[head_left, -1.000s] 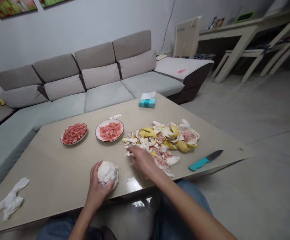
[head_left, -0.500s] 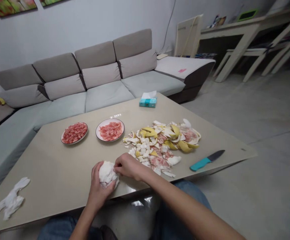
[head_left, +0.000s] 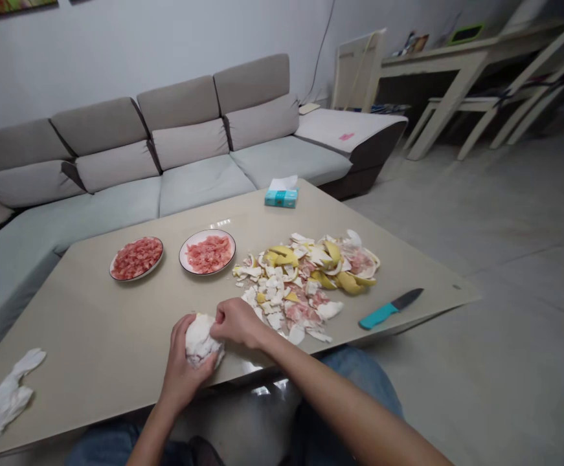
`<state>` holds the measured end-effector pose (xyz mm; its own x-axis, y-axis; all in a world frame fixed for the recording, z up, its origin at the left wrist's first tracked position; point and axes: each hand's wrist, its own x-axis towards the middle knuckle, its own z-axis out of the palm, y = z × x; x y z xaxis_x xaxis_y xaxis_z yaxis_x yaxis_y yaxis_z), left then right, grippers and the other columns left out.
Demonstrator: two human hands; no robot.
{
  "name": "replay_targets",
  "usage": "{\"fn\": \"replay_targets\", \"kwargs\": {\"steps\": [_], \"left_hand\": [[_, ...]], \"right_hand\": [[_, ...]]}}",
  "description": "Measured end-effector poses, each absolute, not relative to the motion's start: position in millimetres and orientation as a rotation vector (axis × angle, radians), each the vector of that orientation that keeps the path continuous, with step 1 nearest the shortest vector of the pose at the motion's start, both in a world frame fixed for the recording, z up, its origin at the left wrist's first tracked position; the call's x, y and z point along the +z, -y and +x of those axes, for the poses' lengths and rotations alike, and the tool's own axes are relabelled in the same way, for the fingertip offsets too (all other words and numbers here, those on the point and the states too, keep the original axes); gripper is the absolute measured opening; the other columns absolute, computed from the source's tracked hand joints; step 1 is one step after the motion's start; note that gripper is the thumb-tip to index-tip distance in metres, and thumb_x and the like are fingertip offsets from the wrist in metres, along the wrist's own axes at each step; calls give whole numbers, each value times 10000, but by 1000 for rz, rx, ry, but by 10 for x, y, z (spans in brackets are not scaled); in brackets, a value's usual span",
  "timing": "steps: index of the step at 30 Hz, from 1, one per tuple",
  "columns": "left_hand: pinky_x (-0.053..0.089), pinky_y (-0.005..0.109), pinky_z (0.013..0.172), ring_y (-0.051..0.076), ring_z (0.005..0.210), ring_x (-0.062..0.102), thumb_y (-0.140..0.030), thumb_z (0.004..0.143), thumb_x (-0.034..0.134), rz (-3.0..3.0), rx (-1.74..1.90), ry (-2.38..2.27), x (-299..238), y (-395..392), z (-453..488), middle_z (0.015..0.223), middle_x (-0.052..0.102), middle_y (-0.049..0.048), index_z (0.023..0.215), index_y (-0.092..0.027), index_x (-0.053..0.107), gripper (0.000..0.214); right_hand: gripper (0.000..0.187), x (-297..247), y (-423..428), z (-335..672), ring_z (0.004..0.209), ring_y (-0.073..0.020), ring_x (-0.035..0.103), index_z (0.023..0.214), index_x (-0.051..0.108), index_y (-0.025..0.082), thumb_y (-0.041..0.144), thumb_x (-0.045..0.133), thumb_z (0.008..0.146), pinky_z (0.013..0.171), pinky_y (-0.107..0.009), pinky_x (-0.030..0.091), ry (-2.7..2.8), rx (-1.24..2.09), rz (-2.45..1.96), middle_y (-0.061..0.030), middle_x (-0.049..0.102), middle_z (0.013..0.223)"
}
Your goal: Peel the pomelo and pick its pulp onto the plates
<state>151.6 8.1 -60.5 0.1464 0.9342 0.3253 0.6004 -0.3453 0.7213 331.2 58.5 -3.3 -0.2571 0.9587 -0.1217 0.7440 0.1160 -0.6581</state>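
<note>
Near the table's front edge, my left hand (head_left: 184,362) cups a peeled pomelo (head_left: 199,338) that is covered in white pith. Its fingers wrap around the left side and the thumb is underneath. My right hand (head_left: 237,321) is closed in a pinch against the upper right of the fruit, on its pith; the fingertips are partly hidden. To the right of the hands lies a heap of yellow pomelo peel (head_left: 347,283), white pith scraps and pinkish membranes (head_left: 304,314). Two plates, a left one (head_left: 116,274) and a right one (head_left: 183,257), hold pink pomelo flesh.
A knife (head_left: 379,316) with a teal handle lies at the right, blade pointing away. Crumpled white tissue (head_left: 12,395) rests at the left front. A blue tissue pack (head_left: 282,197) stands at the table's far edge, before a grey sofa (head_left: 194,184).
The whole view has shifted slightly, so things sit further left. Both hands stay at the pomelo in nearly the same pose.
</note>
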Motion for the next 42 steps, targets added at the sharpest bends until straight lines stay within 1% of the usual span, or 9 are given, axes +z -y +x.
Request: {"fn": "replay_targets", "kwargs": {"steps": [3, 5, 12, 17, 23, 29, 31, 36, 42], "left_hand": [[367, 488, 1085, 283, 1262, 445, -191, 716, 655, 1976, 1066, -1465, -602, -74, 1511, 1332, 428, 125, 1334, -226, 372, 681], [374, 482, 1081, 281, 1259, 451, -196, 714, 661, 1969, 1070, -1460, -599, -72, 1513, 1329, 435, 126, 1334, -226, 377, 683], [377, 486, 1077, 285, 1248, 465, -217, 709, 676, 1971, 1084, -1473, -567, -77, 1532, 1322, 455, 129, 1323, -218, 403, 673], [354, 506, 1097, 293, 1271, 466, -213, 682, 699, 1864, 1096, -1444, -583, -63, 1489, 1331, 473, 119, 1315, -244, 432, 688], [351, 504, 1099, 281, 1266, 480, -220, 703, 689, 1826, 1061, -1427, -610, -89, 1431, 1345, 473, 117, 1343, -240, 409, 698], [320, 521, 1120, 313, 1305, 406, -258, 681, 712, 1957, 997, -1589, -492, -60, 1455, 1332, 412, 113, 1316, -236, 472, 679], [335, 522, 1110, 318, 1309, 399, -287, 683, 722, 1938, 970, -1656, -478, -37, 1479, 1327, 396, 112, 1346, -244, 451, 718], [333, 512, 1108, 305, 1319, 410, -285, 698, 728, 1820, 1031, -1595, -515, -19, 1567, 1403, 390, 131, 1427, -239, 298, 847], [396, 461, 1055, 277, 1225, 497, -272, 702, 721, 1792, 1099, -1532, -510, -52, 1644, 1328, 481, 123, 1326, -209, 398, 706]], "right_hand": [[154, -155, -567, 3416, 619, -117, 625, 808, 733, 154, 202, 608, 731, 553, -180, 410, 1887, 1188, -1492, -12, 713, 679], [160, -170, -532, 3460, 618, -110, 623, 832, 730, 154, 202, 602, 748, 563, -176, 415, 1873, 1212, -1385, -6, 712, 690], [146, -83, -546, 3340, 706, -162, 643, 810, 748, 187, 221, 626, 738, 602, -216, 387, 2123, 780, -1612, -46, 728, 749], [207, -217, -691, 3528, 795, -203, 662, 837, 742, 134, 193, 543, 833, 653, -247, 384, 2059, 566, -1805, -127, 734, 837], [262, 0, -750, 4044, 915, -177, 645, 982, 706, 207, 227, 448, 938, 729, -234, 388, 1995, 313, -1815, -75, 723, 982], [260, 126, -763, 4351, 895, -264, 661, 937, 717, 109, 162, 464, 912, 702, -292, 421, 1952, 109, -2153, -184, 710, 931], [256, 77, -715, 4325, 889, -262, 662, 958, 711, 107, 177, 469, 919, 703, -295, 428, 1944, 127, -2153, -185, 705, 948], [246, -50, -471, 3922, 968, -174, 637, 1108, 680, 223, 204, 520, 923, 797, -243, 430, 2084, 433, -1591, -66, 699, 1068], [183, 105, -279, 3401, 889, -190, 619, 1033, 683, 184, 216, 538, 927, 700, -255, 424, 2472, 316, -1178, -74, 688, 970]]}}
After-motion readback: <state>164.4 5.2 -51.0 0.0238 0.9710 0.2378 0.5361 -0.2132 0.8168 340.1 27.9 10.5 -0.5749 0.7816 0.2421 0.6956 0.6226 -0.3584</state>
